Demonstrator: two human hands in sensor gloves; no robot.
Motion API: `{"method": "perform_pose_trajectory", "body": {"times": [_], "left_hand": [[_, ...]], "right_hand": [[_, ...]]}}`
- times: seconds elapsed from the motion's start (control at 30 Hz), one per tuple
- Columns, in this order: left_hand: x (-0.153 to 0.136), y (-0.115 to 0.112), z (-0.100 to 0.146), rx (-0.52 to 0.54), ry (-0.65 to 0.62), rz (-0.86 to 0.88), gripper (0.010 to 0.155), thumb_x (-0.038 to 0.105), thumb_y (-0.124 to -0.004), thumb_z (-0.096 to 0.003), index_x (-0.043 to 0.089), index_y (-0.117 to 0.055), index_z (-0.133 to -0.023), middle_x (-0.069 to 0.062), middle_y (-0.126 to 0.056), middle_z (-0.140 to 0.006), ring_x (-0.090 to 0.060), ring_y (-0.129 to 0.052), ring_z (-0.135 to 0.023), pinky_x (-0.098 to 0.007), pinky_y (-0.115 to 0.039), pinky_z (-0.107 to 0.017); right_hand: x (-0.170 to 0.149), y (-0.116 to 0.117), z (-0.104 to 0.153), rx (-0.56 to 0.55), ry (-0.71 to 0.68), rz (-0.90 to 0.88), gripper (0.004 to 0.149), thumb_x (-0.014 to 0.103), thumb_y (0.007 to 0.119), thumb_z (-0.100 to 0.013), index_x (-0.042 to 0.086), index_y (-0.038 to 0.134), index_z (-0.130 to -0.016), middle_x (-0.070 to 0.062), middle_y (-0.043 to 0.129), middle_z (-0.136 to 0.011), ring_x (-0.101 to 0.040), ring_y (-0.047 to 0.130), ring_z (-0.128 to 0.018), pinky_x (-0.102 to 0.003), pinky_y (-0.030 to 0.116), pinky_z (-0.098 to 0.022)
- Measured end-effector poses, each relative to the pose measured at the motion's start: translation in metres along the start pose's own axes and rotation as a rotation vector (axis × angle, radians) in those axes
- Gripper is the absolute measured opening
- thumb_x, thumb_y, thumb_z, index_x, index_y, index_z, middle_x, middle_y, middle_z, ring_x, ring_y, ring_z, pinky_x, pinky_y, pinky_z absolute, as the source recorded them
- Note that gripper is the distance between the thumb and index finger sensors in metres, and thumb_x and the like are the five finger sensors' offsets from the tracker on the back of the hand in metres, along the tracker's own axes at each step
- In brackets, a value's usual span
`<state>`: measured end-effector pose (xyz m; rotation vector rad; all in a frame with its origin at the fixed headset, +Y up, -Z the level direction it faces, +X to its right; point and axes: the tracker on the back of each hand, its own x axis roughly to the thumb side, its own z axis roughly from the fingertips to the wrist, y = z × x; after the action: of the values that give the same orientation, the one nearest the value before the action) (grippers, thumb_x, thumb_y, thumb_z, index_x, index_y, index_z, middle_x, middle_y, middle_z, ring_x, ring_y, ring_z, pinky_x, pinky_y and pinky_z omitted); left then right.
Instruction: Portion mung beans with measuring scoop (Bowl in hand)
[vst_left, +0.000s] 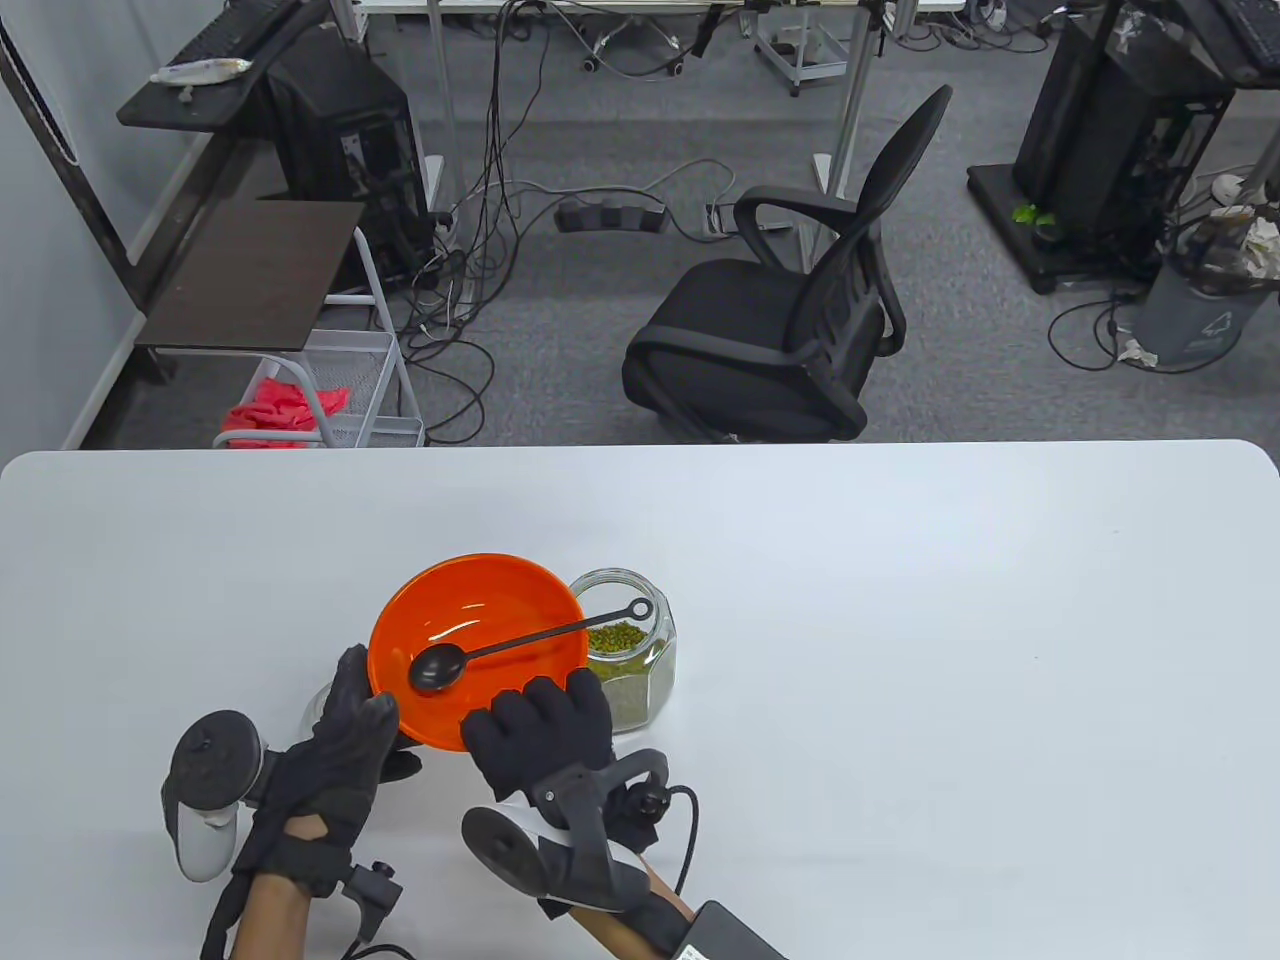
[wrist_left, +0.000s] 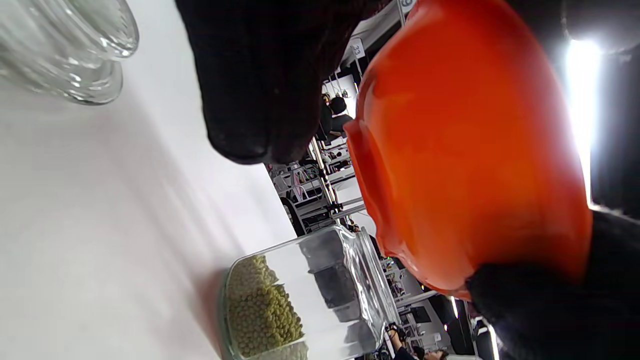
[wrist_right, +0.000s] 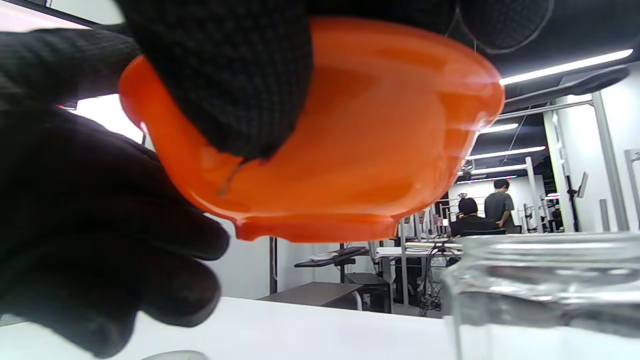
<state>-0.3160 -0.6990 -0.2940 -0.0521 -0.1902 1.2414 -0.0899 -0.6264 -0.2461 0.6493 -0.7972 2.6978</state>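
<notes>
Your left hand (vst_left: 345, 740) and right hand (vst_left: 545, 730) both grip the orange bowl (vst_left: 478, 648), lifted off the surface (vst_left: 950, 650) just beside the bean jar (vst_left: 630, 660). The scoop (vst_left: 520, 645) lies inside the bowl.

bowl (vst_left: 480, 620): you see plain orange
scoop (vst_left: 470, 655): black
beans (vst_left: 615, 637): yellow-green, in your clear jar (vst_left: 655, 670)
gloves (vst_left: 345, 760): black
table (vst_left: 900, 650): white
far chair (vst_left: 780, 330): black

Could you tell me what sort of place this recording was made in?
Probably an office-style lab or data-collection workroom, not a kitchen: beyond the white table stand an office chair and computer towers, with cables trailing over grey carpet.
</notes>
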Motion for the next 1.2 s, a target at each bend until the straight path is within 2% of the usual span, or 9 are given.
{"method": "perform_pose_trajectory", "body": {"times": [0.2, 0.4, 0.57, 0.73, 0.97, 1.2], "left_hand": [[-0.003, 0.005, 0.001, 0.036, 0.045, 0.026, 0.093, 0.07, -0.061, -0.0561, 0.002, -0.027, -0.11, -0.017, -0.059, -0.103, -0.022, -0.112, -0.066, -0.025, -0.1, -0.042], [-0.006, 0.007, 0.003, 0.109, 0.078, 0.063, 0.084, 0.058, -0.063, -0.0574, 0.0, -0.031, -0.108, -0.02, -0.061, -0.099, -0.017, -0.117, -0.056, -0.02, -0.104, -0.035], [-0.009, 0.009, 0.005, 0.16, 0.106, 0.088, 0.081, 0.055, -0.065, -0.0572, 0.0, -0.033, -0.108, -0.021, -0.062, -0.098, -0.018, -0.118, -0.053, -0.02, -0.105, -0.035], [-0.012, 0.012, 0.006, 0.199, 0.129, 0.085, 0.08, 0.053, -0.066, -0.0567, 0.0, -0.034, -0.108, -0.021, -0.063, -0.098, -0.019, -0.118, -0.053, -0.021, -0.105, -0.035], [-0.013, 0.012, 0.006, 0.208, 0.138, 0.084, 0.08, 0.052, -0.069, -0.056, 0.001, -0.036, -0.108, -0.021, -0.065, -0.097, -0.021, -0.118, -0.051, -0.022, -0.104, -0.034], [-0.012, 0.012, 0.006, 0.197, 0.131, 0.081, 0.078, 0.05, -0.067, -0.0562, 0.001, -0.035, -0.108, -0.019, -0.068, -0.096, -0.02, -0.118, -0.048, -0.022, -0.104, -0.032]], "right_hand": [[0.009, 0.01, -0.003, 0.013, -0.023, -0.017, 0.035, 0.02, 0.1, -0.031, 0.023, 0.101, -0.066, -0.005, 0.101, -0.071, -0.033, 0.093, -0.074, -0.066, 0.059, -0.061], [0.005, 0.02, -0.005, 0.045, -0.017, -0.072, 0.036, 0.021, 0.098, -0.034, 0.023, 0.099, -0.069, -0.007, 0.099, -0.074, -0.034, 0.091, -0.077, -0.066, 0.059, -0.061], [-0.001, 0.024, -0.006, 0.067, -0.021, -0.117, 0.041, 0.024, 0.096, -0.036, 0.021, 0.095, -0.077, -0.01, 0.094, -0.082, -0.036, 0.086, -0.083, -0.068, 0.056, -0.062], [-0.009, 0.017, -0.007, 0.087, 0.006, -0.14, 0.054, 0.03, 0.096, -0.036, 0.018, 0.086, -0.088, -0.014, 0.085, -0.091, -0.04, 0.078, -0.09, -0.07, 0.052, -0.064], [-0.044, -0.01, -0.007, 0.042, 0.189, -0.203, 0.064, 0.04, 0.095, -0.036, 0.014, 0.08, -0.093, -0.018, 0.081, -0.094, -0.045, 0.075, -0.09, -0.072, 0.051, -0.063], [-0.09, -0.028, -0.005, -0.03, 0.402, -0.256, 0.071, 0.044, 0.089, -0.04, 0.01, 0.071, -0.099, -0.022, 0.074, -0.097, -0.047, 0.075, -0.087, -0.072, 0.052, -0.062]]}}
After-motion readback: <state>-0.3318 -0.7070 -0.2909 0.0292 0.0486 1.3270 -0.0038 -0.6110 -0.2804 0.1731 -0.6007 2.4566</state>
